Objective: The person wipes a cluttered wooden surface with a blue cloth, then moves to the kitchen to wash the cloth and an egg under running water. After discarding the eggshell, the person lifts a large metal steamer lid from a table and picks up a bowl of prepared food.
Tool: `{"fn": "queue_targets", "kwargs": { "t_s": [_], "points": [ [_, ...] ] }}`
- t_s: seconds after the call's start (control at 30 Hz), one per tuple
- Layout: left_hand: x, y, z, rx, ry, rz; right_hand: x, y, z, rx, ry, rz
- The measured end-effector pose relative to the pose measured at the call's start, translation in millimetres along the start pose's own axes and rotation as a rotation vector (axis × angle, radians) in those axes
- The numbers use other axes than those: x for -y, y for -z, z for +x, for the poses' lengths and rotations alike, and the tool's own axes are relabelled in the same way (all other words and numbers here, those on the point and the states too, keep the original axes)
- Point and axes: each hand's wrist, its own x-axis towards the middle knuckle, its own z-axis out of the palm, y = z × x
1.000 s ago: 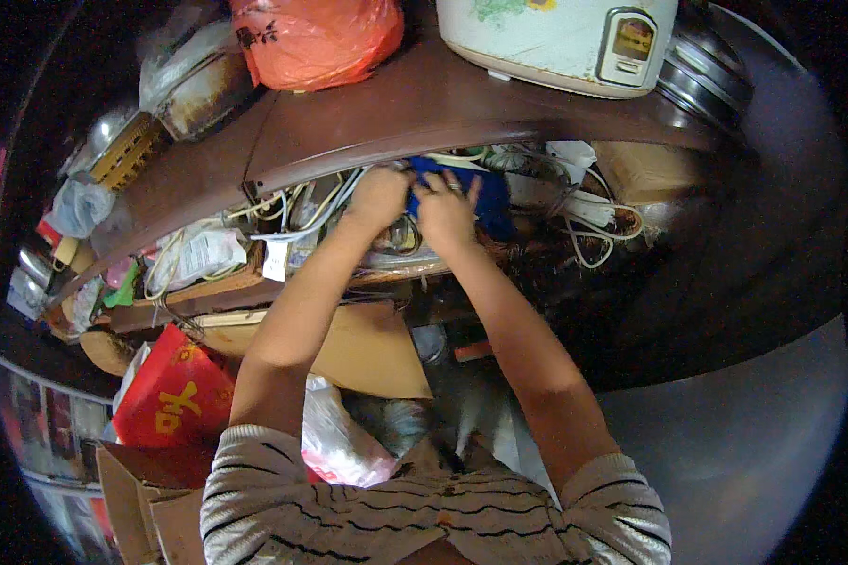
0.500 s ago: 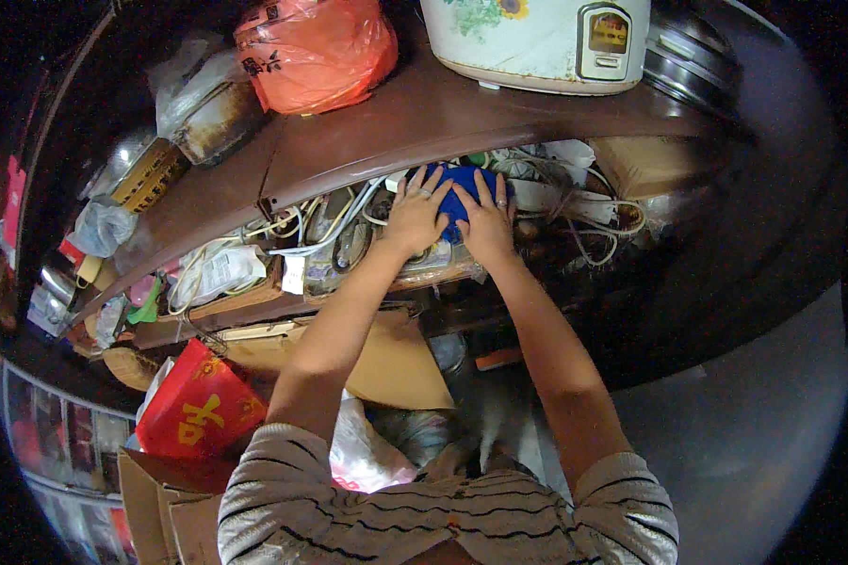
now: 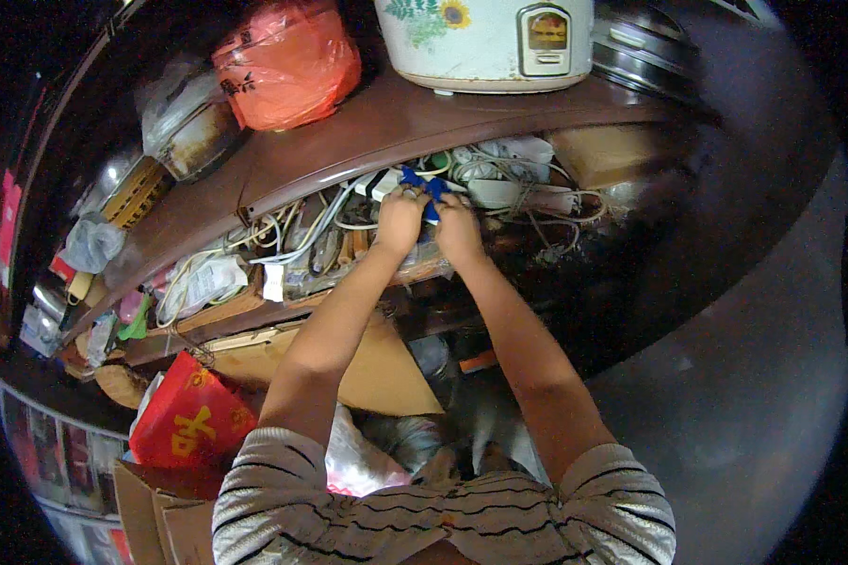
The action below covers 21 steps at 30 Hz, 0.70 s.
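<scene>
A bunched blue cloth [image 3: 427, 184] lies among the clutter of a shelf below a brown top. My left hand [image 3: 401, 222] grips its left side with curled fingers. Close beside it, my right hand [image 3: 456, 226] has its fingers bent into the right side of the cloth. Left of the cloth is a white power strip [image 3: 377, 185] with cords running from it. To the right sits another white strip-shaped piece [image 3: 518, 196], with tangled white cables [image 3: 589, 209] around it.
On the brown top [image 3: 349, 155] stand a white rice cooker [image 3: 481, 42], an orange-red plastic bag [image 3: 287, 71] and stacked metal pots [image 3: 643, 52]. A cardboard box [image 3: 603, 153] sits right on the shelf. Below left are a red bag [image 3: 187, 414] and a cardboard flap [image 3: 377, 367].
My hands have gone from lying spread on the blue cloth to gripping it, and the cloth is bunched smaller. The view has shifted, so the surroundings appear further left.
</scene>
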Motion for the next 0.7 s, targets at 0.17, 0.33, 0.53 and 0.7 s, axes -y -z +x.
{"fn": "queue_targets", "kwargs": {
  "t_s": [0.17,0.33,0.53,0.7],
  "points": [
    [-52.3,56.0,-7.7,0.257,-0.027,-0.259,-0.8,58.4,-46.1,0.072,0.043,-0.057],
    [-95.5,23.1,-31.3,0.139,-0.152,-0.027,-17.5,50.1,-96.8,-0.213,-0.023,-0.316],
    [-76.8,54.5,-25.4,0.358,-0.236,0.102,-8.6,44.2,-97.4,-0.099,0.100,-0.131],
    [-52.5,41.6,-59.0,0.018,-0.178,0.076,-2.8,32.5,-89.0,-0.122,0.241,-0.047]
  ]
}}
